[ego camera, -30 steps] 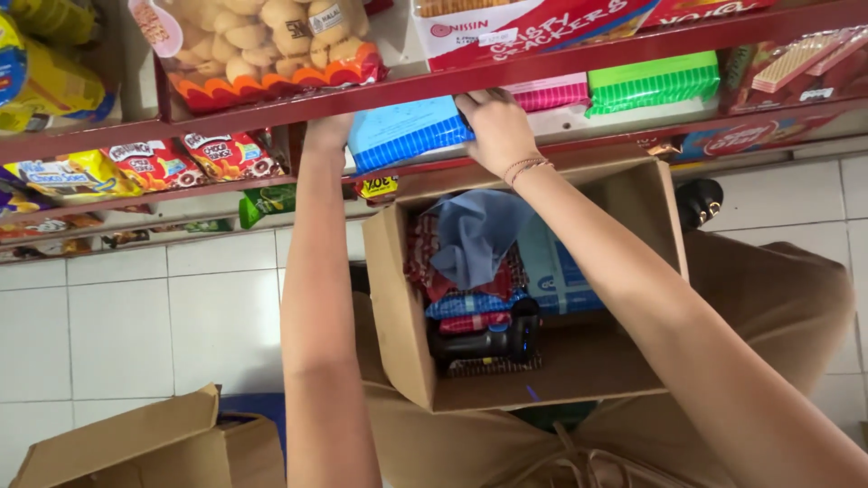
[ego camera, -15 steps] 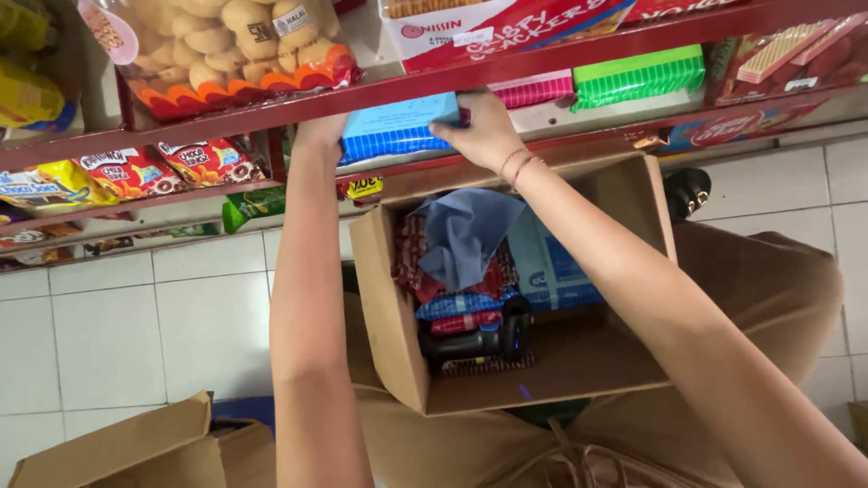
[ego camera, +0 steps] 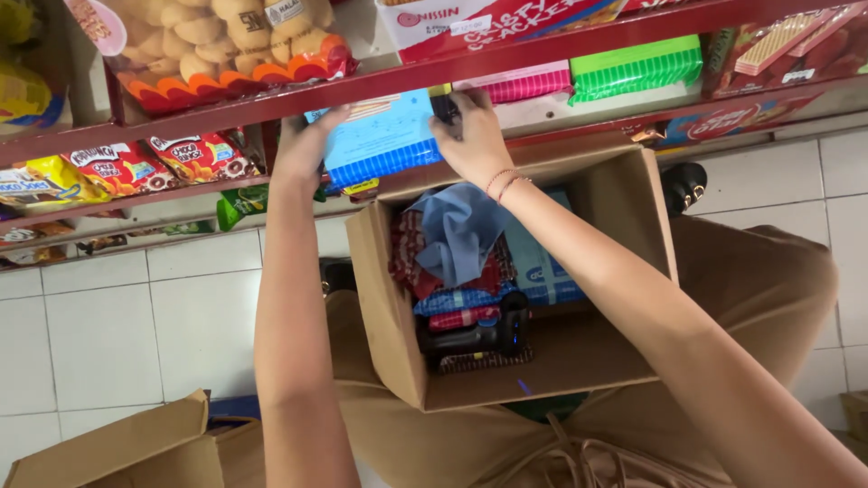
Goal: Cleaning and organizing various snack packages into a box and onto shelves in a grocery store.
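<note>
Blue and flat, a wafer pack [ego camera: 380,140] is held at the front edge of a red metal shelf [ego camera: 579,41], gripped from both ends. The left hand [ego camera: 307,140] clasps its left end with fingers curled over the top edge; the right hand [ego camera: 472,140] clasps its right end, 2 thin bracelets [ego camera: 504,181] on that wrist. The pack tilts slightly, its lower edge just above the back rim of an open cardboard box [ego camera: 393,298] that rests on the person's lap.

Inside the box, toward its left wall, lie a light blue cloth [ego camera: 461,230], red and blue snack packs [ego camera: 461,307] under it, and a black handheld device [ego camera: 475,336] near the front. The right half of the box floor is bare cardboard.

On the same shelf level, right of the hands, a pink pack [ego camera: 529,86] and a green pack [ego camera: 637,65] lie side by side. A bag of round biscuits [ego camera: 226,41] sits on the shelf above at the left, and a red cracker carton [ego camera: 506,20] beside it. Lower shelves at the left edge hold small red and yellow snack bags [ego camera: 117,167]. A second cardboard box [ego camera: 136,447] stands on the white tiled floor [ego camera: 99,325] at the bottom left corner.
</note>
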